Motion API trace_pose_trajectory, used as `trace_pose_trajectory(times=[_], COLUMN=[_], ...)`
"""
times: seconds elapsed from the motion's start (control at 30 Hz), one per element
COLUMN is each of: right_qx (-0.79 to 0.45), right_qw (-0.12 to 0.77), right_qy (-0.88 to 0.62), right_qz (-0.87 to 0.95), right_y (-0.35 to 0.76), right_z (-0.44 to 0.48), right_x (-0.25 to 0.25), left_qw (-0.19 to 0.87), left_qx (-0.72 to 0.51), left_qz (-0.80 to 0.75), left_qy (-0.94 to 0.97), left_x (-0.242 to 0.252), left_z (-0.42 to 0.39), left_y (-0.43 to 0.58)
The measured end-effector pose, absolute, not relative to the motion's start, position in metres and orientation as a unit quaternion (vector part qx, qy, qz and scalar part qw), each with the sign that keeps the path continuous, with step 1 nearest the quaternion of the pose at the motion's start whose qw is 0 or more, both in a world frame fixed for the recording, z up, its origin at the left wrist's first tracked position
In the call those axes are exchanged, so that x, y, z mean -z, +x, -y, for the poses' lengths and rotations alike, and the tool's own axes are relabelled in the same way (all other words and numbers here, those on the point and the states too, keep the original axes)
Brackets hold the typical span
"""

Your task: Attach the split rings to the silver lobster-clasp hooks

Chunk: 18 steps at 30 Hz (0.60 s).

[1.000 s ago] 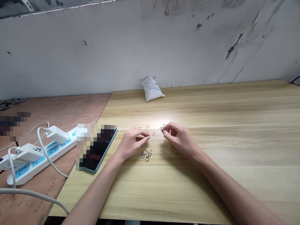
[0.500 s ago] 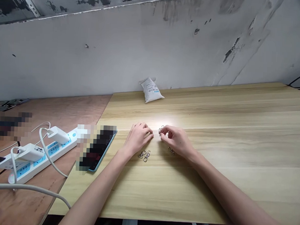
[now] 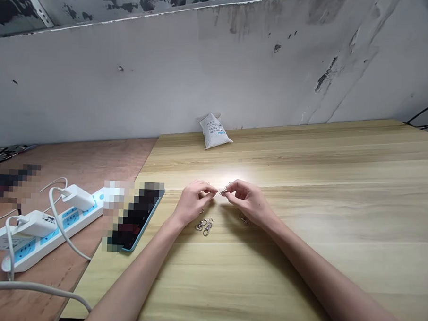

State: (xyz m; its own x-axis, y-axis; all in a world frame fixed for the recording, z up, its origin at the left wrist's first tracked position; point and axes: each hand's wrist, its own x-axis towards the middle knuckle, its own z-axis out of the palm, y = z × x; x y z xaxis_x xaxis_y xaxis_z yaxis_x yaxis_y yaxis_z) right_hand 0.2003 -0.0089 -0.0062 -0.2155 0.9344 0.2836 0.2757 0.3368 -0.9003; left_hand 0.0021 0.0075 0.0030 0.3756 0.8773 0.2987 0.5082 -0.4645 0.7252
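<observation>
moved closer together: our left hand (image 3: 192, 203), fingertips pinched on a ring (image 3: 216, 193), and right hand (image 3: 252, 203), fingertips clamped on a clip (image 3: 223, 192); other clips (image 3: 207, 227) lie nearer us

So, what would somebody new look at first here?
Probably the left hand and right hand, nearly meeting over the wooden table, the right one pinching a shiny metal piece. Then perhaps the power strip with white plugs at the left, and the white packet at the back, near the wall.

Shiny metal clasps (image 3: 207, 228), smooth wood-grained tabletop (image 3: 303, 221) with a soft sheen, plastic power strip (image 3: 71, 218), scuffed matt wall (image 3: 161, 77)
</observation>
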Motion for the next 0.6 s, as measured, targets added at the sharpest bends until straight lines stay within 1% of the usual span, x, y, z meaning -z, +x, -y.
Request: trace_pose_trajectory(times=[0.1,0.33,0.5,0.6], right_qx=[-0.389,-0.379,-0.370,-0.368], right_qw=[0.443,0.437,0.439,0.439], right_qy=[-0.434,-0.458,-0.465,-0.463], right_qz=[0.681,0.675,0.674,0.676], right_y=[0.1990,0.1991,0.1990,0.1980], right_z=[0.0098,0.0113,0.0106,0.0117], right_x=[0.0061,0.0026,0.0035,0.0020], left_qw=[0.291,0.338,0.345,0.311], left_qx=[-0.366,-0.380,-0.369,-0.343], left_qz=[-0.457,-0.454,-0.449,-0.452], left_qy=[0.757,0.732,0.737,0.762], left_x=[-0.0035,-0.0024,-0.0047,-0.0042], left_z=[-0.0075,-0.0077,-0.0037,-0.0020], left_y=[0.0018,0.0016,0.0046,0.0044])
